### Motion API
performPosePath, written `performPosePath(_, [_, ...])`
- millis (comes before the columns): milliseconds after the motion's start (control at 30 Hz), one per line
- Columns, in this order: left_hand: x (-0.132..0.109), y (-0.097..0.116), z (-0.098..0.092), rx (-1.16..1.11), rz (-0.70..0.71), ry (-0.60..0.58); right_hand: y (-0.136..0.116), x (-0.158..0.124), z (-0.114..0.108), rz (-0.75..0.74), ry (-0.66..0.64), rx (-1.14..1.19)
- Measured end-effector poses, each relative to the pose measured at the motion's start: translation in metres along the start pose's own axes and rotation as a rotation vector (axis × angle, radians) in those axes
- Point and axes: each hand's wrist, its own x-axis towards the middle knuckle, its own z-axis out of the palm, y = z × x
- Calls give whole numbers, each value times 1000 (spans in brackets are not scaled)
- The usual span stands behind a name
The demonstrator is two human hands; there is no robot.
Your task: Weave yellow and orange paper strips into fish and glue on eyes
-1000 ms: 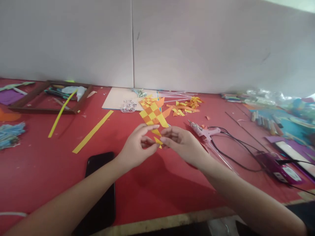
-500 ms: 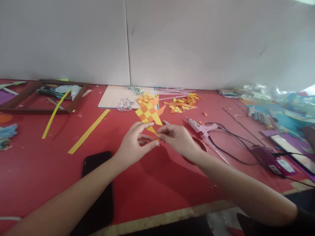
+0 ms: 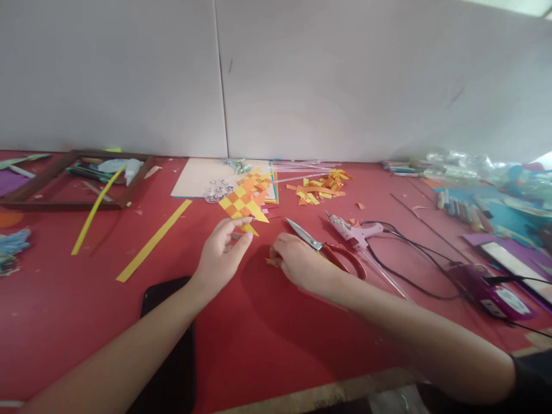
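A woven orange-and-yellow paper piece (image 3: pixel 241 204) with checkered squares and pointed strip ends is pinched between the thumb and fingers of my left hand (image 3: pixel 222 247). My right hand (image 3: pixel 297 260) is lower and to the right, its fingers closed on a small yellow-orange paper scrap (image 3: pixel 269 262) just above the table. Scissors (image 3: pixel 317 244) with red handles lie right behind my right hand, their blades pointing to the far left. Part of their handle is hidden by my right hand and forearm.
A pink glue gun (image 3: pixel 356 233) with its cord lies at the right. Paper cuttings (image 3: pixel 321 188) are heaped at the back. Yellow paper strips (image 3: pixel 154 240), a wooden frame (image 3: pixel 64 205) and a black phone (image 3: pixel 170 339) are on the left. A purple power box (image 3: pixel 489 290) stands far right.
My hands have drawn apart. The left moved slightly left with the woven paper piece; the right moved down, away from it, with a scrap in its fingers. More of the scissors now shows.
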Motion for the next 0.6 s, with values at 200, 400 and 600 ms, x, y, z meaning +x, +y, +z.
performPosePath(200, [3, -6, -2, 22, -9, 23, -21, -11, 13, -7, -37, -181])
performPosePath(400, [4, -9, -2, 3, -14, 50, -7, 3, 0, 23, 24, -183])
performPosePath(600, [5, -8, -2, -31, 9, 64, 95, 58, -68, 403, 385, -179])
